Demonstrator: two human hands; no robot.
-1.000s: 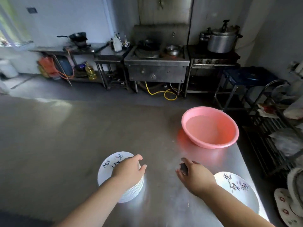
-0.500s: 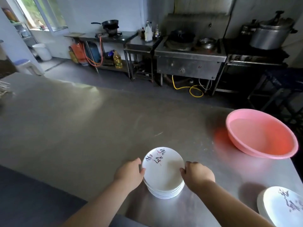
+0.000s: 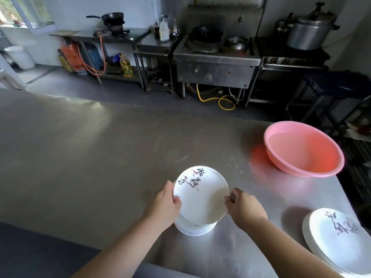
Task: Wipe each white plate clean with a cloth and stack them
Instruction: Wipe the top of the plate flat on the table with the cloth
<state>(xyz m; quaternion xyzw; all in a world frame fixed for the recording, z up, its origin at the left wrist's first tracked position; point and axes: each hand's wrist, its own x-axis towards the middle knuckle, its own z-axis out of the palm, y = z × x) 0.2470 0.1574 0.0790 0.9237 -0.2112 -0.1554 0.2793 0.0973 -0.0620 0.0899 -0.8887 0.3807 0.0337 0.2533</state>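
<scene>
Lifted since half a second ago, the top plate (image 3: 200,197) tilts above its stack (image 3: 195,227) near the pink basin (image 3: 303,149), left hand (image 3: 163,205) and right hand (image 3: 244,206) pinching opposite rims, likely freeing it for wiping.

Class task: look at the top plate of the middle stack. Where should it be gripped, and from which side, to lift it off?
Grip the top plate by its thin rim at opposite edges, coming in from left and right. It is shallow and lies tilted on the stack, so its edges are exposed. The left hand and right hand already pinch those edges.
</scene>
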